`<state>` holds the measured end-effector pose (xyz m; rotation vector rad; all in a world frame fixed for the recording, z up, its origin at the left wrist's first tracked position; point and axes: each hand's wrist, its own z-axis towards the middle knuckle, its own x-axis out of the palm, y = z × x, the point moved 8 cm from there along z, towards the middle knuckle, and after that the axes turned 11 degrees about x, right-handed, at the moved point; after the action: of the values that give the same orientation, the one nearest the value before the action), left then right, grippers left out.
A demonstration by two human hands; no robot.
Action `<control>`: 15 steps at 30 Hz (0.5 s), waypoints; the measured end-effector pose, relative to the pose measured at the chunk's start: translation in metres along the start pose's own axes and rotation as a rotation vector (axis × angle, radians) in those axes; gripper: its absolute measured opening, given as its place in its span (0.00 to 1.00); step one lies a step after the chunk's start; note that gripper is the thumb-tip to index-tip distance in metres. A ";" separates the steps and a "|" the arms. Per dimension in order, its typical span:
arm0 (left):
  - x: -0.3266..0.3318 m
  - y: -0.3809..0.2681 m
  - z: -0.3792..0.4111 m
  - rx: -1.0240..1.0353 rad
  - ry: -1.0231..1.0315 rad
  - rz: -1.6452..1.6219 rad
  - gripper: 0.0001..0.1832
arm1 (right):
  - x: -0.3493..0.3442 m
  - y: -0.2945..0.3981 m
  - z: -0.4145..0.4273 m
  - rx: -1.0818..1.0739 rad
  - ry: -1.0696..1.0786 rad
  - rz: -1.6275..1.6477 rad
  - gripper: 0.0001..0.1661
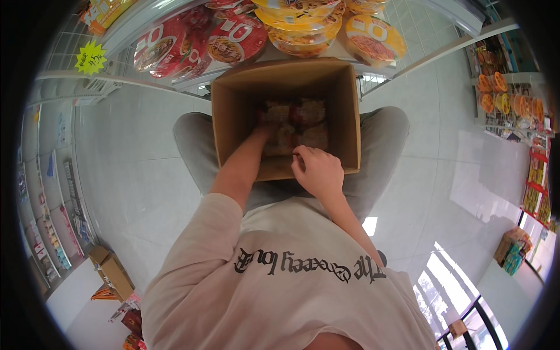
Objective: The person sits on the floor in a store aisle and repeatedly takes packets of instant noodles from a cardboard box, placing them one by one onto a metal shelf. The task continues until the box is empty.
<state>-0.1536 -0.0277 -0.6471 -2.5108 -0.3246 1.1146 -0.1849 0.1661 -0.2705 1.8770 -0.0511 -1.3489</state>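
An open cardboard box (232,127) stands between my knees, against the front of a shelf. Several clear-wrapped packages (308,111) lie at its dark bottom. My left hand (267,129) reaches deep inside, at the left of the packages; its fingers are lost in shadow, so any hold cannot be made out. Over the near right rim of the box is my right hand (318,168), with its fingers curled; whether something small is between them cannot be told.
Beyond the box, the shelf holds red instant noodle bowls (237,39) and stacked yellow noodle bowls (302,30). Wire racks (411,26) flank them. Stocked shelves line both sides of the tiled floor (131,166). Another cardboard box (111,273) is behind at lower left.
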 end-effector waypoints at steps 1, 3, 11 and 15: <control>-0.016 -0.011 -0.003 -0.012 -0.005 0.086 0.44 | -0.001 -0.002 0.001 -0.001 -0.017 0.012 0.04; -0.055 -0.042 -0.015 -0.032 -0.014 0.256 0.39 | -0.002 -0.003 0.002 0.021 -0.027 0.016 0.05; -0.158 -0.115 -0.038 0.073 -0.109 0.274 0.25 | -0.011 -0.006 0.004 0.008 -0.199 -0.049 0.28; -0.213 -0.145 -0.073 0.154 -0.022 0.033 0.22 | -0.025 -0.010 0.009 0.137 -0.289 0.007 0.50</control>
<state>-0.2481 0.0107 -0.3995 -2.3785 -0.1964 1.1360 -0.2073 0.1789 -0.2584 1.7746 -0.3036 -1.6383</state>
